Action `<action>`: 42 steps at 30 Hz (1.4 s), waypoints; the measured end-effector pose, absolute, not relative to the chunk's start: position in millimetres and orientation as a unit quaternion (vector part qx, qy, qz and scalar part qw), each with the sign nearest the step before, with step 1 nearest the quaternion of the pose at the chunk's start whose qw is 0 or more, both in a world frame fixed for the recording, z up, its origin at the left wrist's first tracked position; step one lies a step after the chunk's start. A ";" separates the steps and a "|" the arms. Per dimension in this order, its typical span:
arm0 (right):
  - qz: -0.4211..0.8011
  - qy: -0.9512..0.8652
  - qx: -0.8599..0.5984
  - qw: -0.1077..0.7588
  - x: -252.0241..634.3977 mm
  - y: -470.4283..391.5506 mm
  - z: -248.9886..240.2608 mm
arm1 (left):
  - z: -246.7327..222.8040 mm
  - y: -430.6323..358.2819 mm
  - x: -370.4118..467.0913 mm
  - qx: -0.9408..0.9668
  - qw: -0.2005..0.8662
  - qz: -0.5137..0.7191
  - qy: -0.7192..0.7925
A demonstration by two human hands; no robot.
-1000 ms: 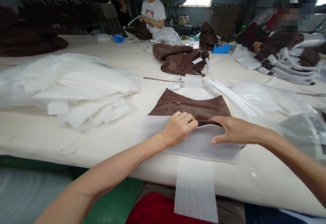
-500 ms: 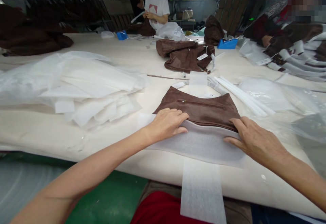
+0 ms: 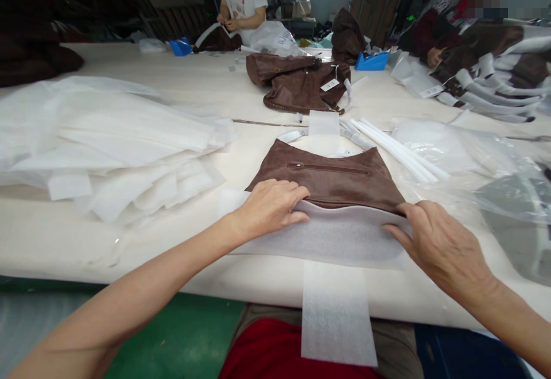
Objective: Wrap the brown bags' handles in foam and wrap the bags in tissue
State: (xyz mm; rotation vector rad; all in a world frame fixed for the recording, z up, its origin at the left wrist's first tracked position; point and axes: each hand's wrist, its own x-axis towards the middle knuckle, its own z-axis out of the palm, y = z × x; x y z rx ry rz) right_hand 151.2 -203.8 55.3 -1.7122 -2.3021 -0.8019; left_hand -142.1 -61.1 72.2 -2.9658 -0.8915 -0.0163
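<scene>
A brown leather handbag [image 3: 327, 186] with a zipped pocket lies on the table, its near edge towards me. Along that edge runs a thin white packing sheet [image 3: 340, 238], its upper border raised in a curve between my hands. My left hand [image 3: 275, 207] pinches this border at the bag's left part, thumb below and fingers above. At the right corner, my right hand [image 3: 434, 235] is closed on the sheet in the same way, its fingers against the bag. A narrow white strip [image 3: 338, 316] hangs from beneath over the table's front edge; another strip [image 3: 324, 129] shows beyond the bag.
Loose white sheets [image 3: 107, 138] are piled at the left. White rods [image 3: 396, 149] and clear plastic bags [image 3: 456, 155] lie to the right. Further back are brown handbags [image 3: 301, 83] and a blue holder [image 3: 372, 61]. A person [image 3: 243, 0] in a white shirt works across the table.
The view has shifted, so the table's things appear lower-angled and further left. My right hand sits slightly further out at the bag's corner; both hands keep their hold.
</scene>
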 end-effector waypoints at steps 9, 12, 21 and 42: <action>-0.116 -0.756 -0.630 0.131 174.3 -223.4 39.5 | 72.7 -57.4 -142.7 -0.961 0.012 0.002 -0.277; -0.139 -0.764 -0.616 0.134 174.4 -220.0 45.7 | 71.5 -57.8 -142.8 -0.962 0.010 0.004 -0.272; -0.156 -0.811 -0.561 0.052 130.6 -179.7 50.7 | 63.6 -60.1 -146.4 -0.969 0.038 -0.045 -0.238; -0.122 -0.864 -0.436 0.221 146.8 -198.8 -17.4 | 27.9 -76.1 -205.6 -0.955 0.084 -0.167 -0.229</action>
